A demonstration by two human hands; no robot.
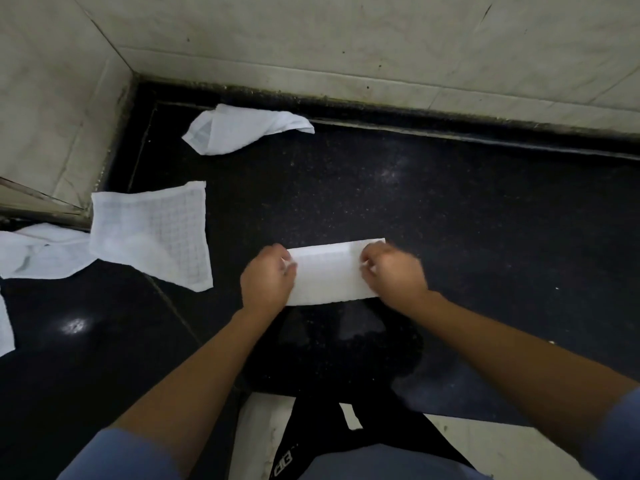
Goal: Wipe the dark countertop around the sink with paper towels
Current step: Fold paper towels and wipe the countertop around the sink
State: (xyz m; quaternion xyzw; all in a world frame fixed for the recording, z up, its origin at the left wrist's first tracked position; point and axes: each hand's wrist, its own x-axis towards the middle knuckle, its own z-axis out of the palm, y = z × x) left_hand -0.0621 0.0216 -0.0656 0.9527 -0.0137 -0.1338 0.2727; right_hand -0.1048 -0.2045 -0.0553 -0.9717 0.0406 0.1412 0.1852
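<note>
White paper towel [329, 271] on dark countertop [485, 220], left hand [266, 278] & right hand [394, 271] each pinching an end; no legible writing.

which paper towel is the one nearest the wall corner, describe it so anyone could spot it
Start at the corner where the two pale tiled walls meet above the dark speckled countertop. Just right of it lies a crumpled white paper towel. Unlike the flat grid-patterned sheet nearer the person, it is bunched and folded over.

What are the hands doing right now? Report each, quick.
Left hand: closed on the left end of the folded towel.
Right hand: closed on its right end.
</note>
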